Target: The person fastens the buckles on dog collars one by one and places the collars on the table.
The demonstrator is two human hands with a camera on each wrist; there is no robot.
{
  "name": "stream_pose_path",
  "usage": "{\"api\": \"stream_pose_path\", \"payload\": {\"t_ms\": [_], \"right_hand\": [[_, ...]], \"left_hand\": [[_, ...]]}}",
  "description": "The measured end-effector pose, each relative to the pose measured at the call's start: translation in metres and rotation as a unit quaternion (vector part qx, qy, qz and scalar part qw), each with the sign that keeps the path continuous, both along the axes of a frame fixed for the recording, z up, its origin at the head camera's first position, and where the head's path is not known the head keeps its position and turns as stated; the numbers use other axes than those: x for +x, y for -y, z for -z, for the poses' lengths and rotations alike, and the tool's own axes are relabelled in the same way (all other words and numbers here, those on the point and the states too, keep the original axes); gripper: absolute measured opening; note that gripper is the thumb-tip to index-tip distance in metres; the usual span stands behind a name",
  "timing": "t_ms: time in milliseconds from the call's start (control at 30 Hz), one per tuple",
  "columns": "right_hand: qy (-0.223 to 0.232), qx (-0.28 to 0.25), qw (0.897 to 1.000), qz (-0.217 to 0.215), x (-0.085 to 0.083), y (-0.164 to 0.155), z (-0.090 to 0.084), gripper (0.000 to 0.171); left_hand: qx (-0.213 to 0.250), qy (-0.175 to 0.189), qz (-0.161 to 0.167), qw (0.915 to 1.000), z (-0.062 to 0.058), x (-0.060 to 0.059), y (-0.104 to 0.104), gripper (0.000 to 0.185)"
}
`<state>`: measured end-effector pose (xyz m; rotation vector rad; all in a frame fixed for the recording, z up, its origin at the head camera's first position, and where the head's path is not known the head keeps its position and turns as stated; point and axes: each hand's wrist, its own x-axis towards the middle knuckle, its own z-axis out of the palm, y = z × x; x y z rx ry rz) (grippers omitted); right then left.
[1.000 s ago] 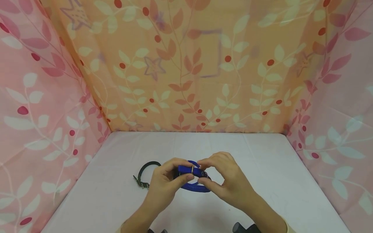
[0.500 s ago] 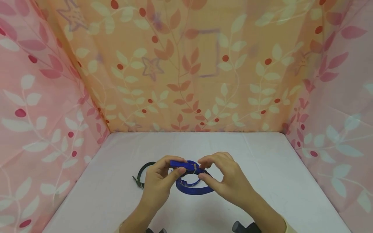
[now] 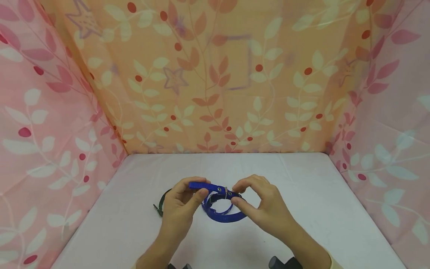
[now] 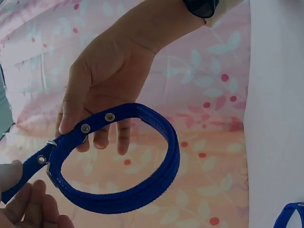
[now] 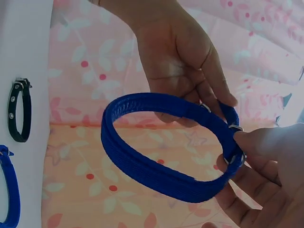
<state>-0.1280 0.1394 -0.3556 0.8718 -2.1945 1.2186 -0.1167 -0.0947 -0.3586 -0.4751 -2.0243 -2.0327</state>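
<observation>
You're holding a blue collar (image 3: 221,209) up off the white table (image 3: 302,209) with both hands, right in the middle of the workspace. Your left hand (image 3: 179,205) is pinching the free strap end between thumb and fingers, so that tail is sticking out flat toward the left. Your right hand (image 3: 265,209) is pinching the collar at the metal buckle (image 3: 226,189), thumb underneath and fingertips curled on top. So both hands are closed on the collar, neither one is relaxed.

In the left wrist view the collar (image 4: 118,161) is forming a neat loop, and you can see the row of metal eyelets (image 4: 85,127) along the strap near the right hand's fingers (image 4: 102,137). The right wrist view is showing the same loop (image 5: 161,156) from the other side, with the left hand (image 5: 180,61) behind it and the buckle (image 5: 232,156) sitting against your right fingers.

A black collar (image 3: 164,200) is lying on the table just behind your left hand, mostly hidden by it. Leafy pink and orange curtains (image 3: 215,82) are hanging around the table on three sides.
</observation>
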Motion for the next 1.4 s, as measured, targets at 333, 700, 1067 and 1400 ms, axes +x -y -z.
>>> {"api": "stream_pose_path", "payload": {"t_ms": [333,700,1067,1400], "right_hand": [[0.045,-0.061,0.997,0.01,0.003,-0.002,-0.003,0.03],[0.025,-0.063,0.996,-0.051,-0.001,0.0,0.0,0.031],[0.008,-0.051,0.998,-0.037,0.0,0.002,-0.001,0.031],[-0.004,-0.03,0.999,-0.015,0.001,0.003,0.001,0.033]], "left_hand": [[-0.108,-0.044,0.005,0.9932,0.013,-0.004,-0.008,0.027],[-0.053,-0.157,0.031,0.9857,0.018,-0.004,-0.013,0.022],[-0.043,-0.173,0.044,0.9831,0.016,-0.002,-0.015,0.026],[-0.042,-0.158,0.036,0.9858,0.018,-0.002,-0.014,0.026]]}}
